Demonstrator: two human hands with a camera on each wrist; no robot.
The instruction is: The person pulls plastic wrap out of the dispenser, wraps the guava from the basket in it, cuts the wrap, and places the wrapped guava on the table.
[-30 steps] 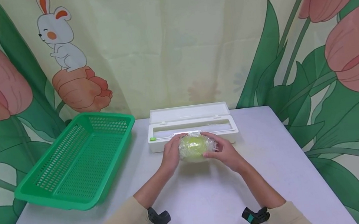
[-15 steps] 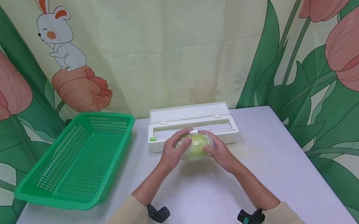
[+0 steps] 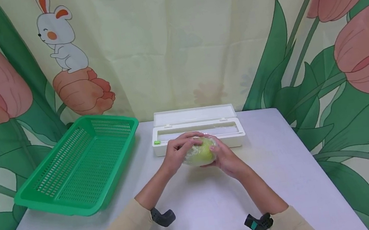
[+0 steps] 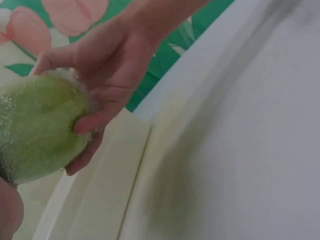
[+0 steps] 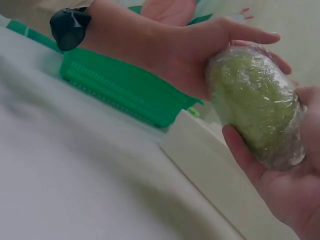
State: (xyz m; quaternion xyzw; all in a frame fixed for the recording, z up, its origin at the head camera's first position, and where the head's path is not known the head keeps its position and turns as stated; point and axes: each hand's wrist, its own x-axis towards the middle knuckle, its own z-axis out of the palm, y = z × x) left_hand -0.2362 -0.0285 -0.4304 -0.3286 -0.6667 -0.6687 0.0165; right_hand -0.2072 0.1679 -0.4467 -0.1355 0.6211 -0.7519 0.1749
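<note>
A rounded green fruit (image 3: 200, 153), wrapped in clear crinkled cling film, is held between both hands in front of the white dispenser (image 3: 199, 145); its shadow falls on the cloth below. My left hand (image 3: 175, 155) lies along its left side, fingers bent over the top. My right hand (image 3: 229, 160) grips the right end, with the thumb on the near face and fingers reaching underneath. In the left wrist view, the right thumb presses the end of the fruit (image 4: 42, 125). Bunched film gathers near the right palm in the right wrist view, on the fruit (image 5: 250, 100).
The dispenser's lid (image 3: 195, 115) stands open at the back, a film roll (image 3: 173, 136) inside and a green slider (image 3: 157, 142) on its left edge. A green perforated basket (image 3: 105, 201) sits at the left. A white cloth (image 3: 272, 150) covers the table; a printed curtain hangs behind.
The fruit has been turned between the hands. The left hand has shifted right over its top, and the right hand has moved slightly left, its fingers now under the fruit.
</note>
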